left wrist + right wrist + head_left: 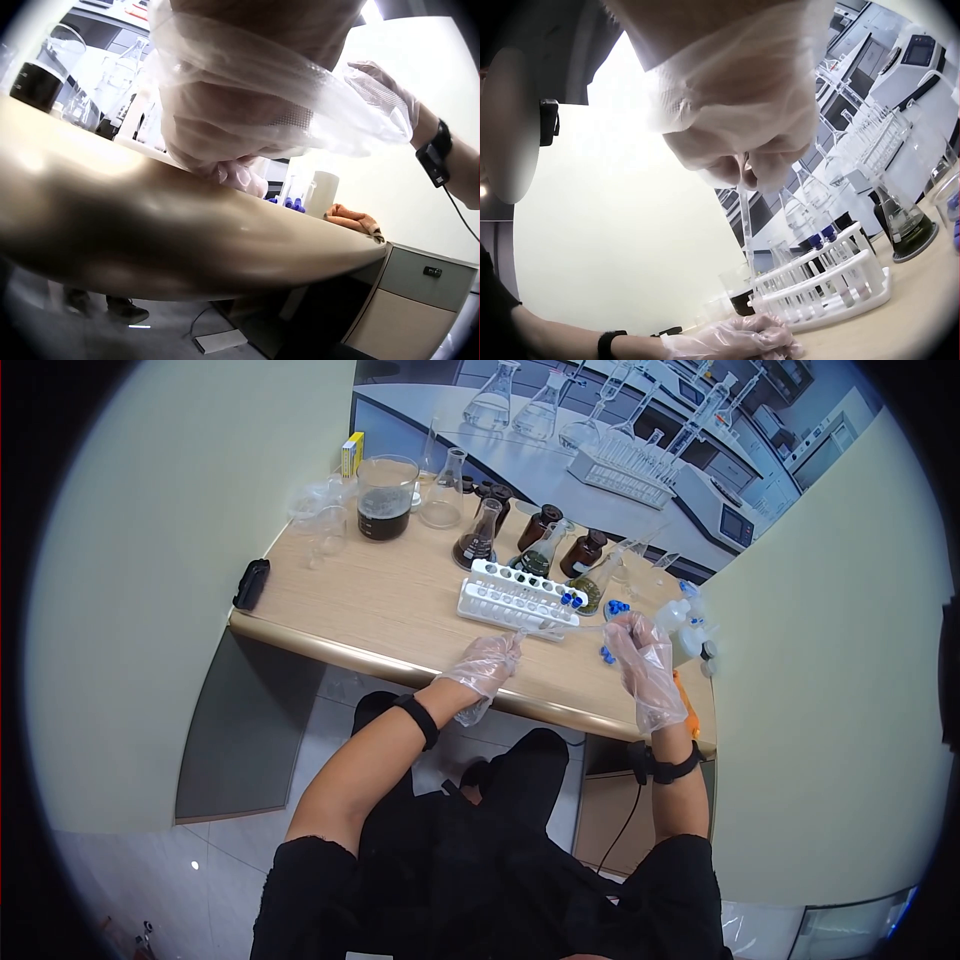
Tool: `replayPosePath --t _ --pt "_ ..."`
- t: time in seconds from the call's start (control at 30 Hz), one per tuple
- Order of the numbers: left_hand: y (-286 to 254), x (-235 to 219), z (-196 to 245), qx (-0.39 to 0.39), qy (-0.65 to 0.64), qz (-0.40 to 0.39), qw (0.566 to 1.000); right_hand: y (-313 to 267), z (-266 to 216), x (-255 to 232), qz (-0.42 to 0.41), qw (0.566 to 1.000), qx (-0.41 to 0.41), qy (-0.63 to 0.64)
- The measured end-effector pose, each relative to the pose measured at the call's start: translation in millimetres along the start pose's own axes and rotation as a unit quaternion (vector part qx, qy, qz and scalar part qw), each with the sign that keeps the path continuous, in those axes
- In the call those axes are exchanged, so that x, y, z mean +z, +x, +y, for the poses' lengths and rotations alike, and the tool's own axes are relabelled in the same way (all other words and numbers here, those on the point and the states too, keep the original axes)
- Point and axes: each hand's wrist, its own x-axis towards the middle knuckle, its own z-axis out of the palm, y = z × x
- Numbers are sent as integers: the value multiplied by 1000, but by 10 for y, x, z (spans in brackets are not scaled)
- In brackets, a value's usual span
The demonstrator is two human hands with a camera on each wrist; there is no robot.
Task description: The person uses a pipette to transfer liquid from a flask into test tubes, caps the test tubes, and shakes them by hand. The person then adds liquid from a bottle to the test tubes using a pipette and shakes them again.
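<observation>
Clear pipette (746, 225), upper end pinched by right hand (645, 660), extending below it toward left hand (487, 663), hold unclear

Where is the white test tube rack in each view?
Head: white test tube rack, just right of and above centre.
Left wrist: rack at upper left, partly hidden behind the left hand.
Right wrist: rack at lower right.
Shared landmark: the beaker of dark liquid, left of the rack in every picture.

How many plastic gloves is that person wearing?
2: one on the left hand, in front of the white rack; one on the right hand, right of the rack in the head view.
</observation>
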Motion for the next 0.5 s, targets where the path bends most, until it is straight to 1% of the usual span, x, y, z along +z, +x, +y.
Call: replayPosePath --t 0.03,0.1,0.13,0.2,0.23,0.3,0.37,0.43,0.5 --pt "-7 -4 26 -10 -16 -1 1000 14 41 15 0 1000 0 0" --pt "-20 -22 69 -21 -33 -2 999 50 174 58 59 993 -91 -52" --pt "-22 -35 78 -19 -8 -5 1000 58 189 53 58 993 -91 -52" --pt "-32 -42 97 -18 18 -10 1000 59 213 41 51 998 -28 -1" --pt "-26 -33 84 -8 36 -1 999 60 217 37 52 998 -27 -1" --pt "-16 -23 59 3 53 7 999 62 222 34 36 999 11 0" --pt "6 -17 0 21 85 12 996 63 227 45 37 999 6 4" --pt "36 -10 -42 26 88 13 996 68 256 57 38 999 -1 8" --pt "39 1 -72 30 90 13 995 72 310 57 36 998 -43 2"
